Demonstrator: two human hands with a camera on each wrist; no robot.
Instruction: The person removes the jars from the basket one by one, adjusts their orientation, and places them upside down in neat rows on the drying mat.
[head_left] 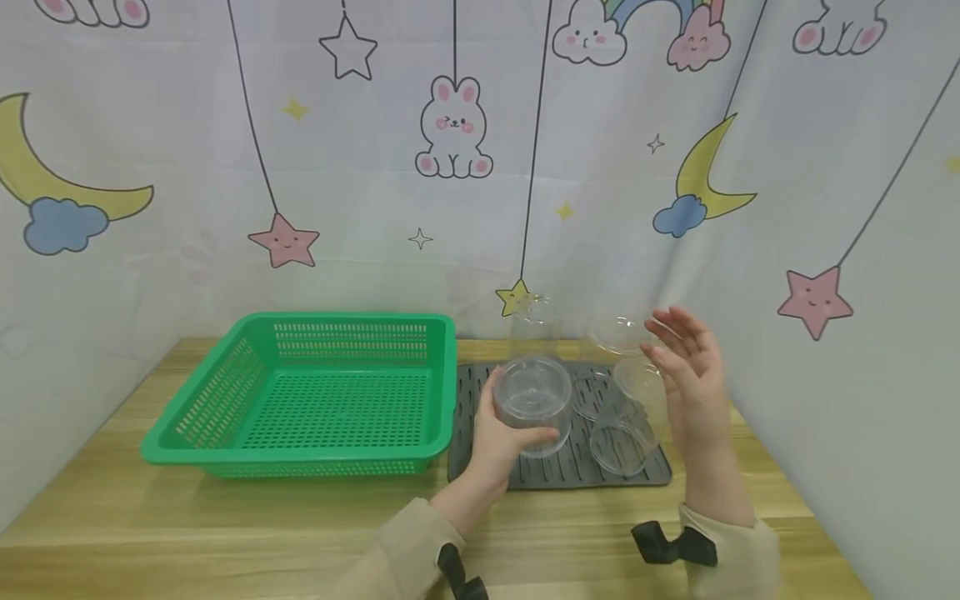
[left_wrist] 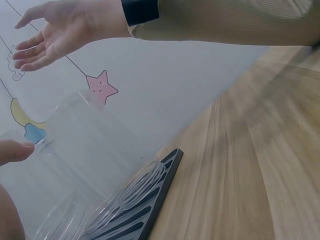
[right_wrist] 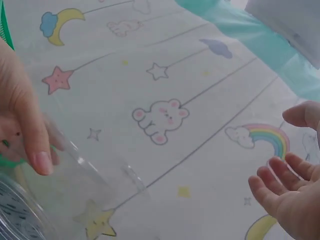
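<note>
My left hand [head_left: 491, 446] grips a clear round plastic jar [head_left: 534, 421] at the left side of a grey ridged mat [head_left: 570, 477]. Its thumb lies across the near side of the jar, and its fingers reach round the left. Raised at the mat's right edge, my right hand [head_left: 697, 387] holds nothing, its fingers loosely bent and apart. Between the hands, several clear jars stand or lie on the mat, among them a front jar [head_left: 621, 446] and a taller one behind [head_left: 618, 335]. The left wrist view shows a large clear jar [left_wrist: 95, 145] near the left thumb.
A green slotted plastic basket [head_left: 300, 456] stands left of the mat, its rim close to the mat's edge. Another clear container [head_left: 534, 333] is at the back of the mat. Behind the wooden table [head_left: 225, 533] hangs a printed cloth [head_left: 360, 167].
</note>
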